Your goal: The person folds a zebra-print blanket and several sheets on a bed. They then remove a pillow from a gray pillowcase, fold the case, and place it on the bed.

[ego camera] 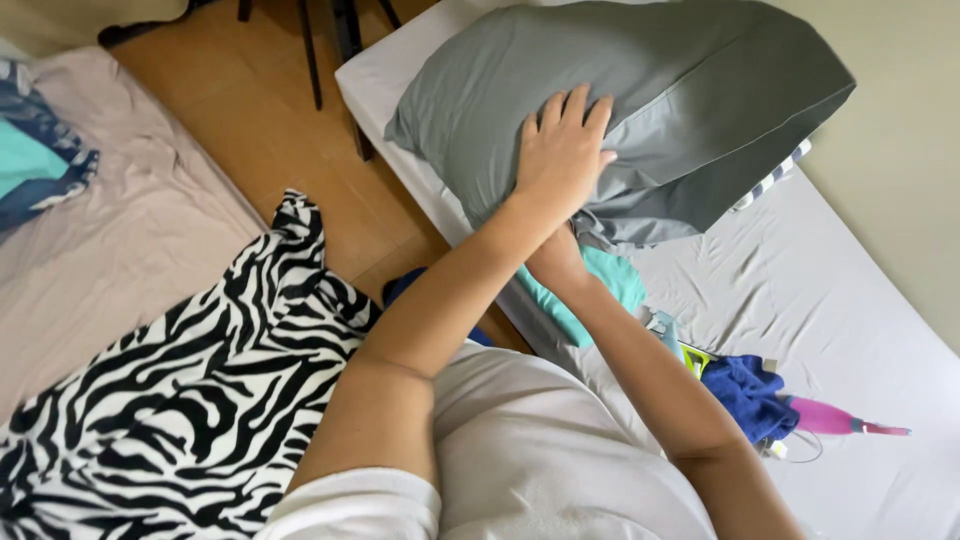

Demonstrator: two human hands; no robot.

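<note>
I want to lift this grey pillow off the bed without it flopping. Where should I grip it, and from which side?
Probably at the grey pillow's lower edge, coming from the near side. The left hand already lies flat on top there, and the right hand reaches beneath. That edge overhangs the mattress, so fingers can slip under.

One view only: head-worn camera, looking steeply down over the wearer's chest and both forearms. Faces forward across the mattress (840, 300), which runs from lower right to upper middle. Range close: the grey pillow (640, 90) fills the upper centre. Left part takes in wooden floor (260, 130) and a zebra-print cloth (190, 400). No second view shares the scene.
</note>
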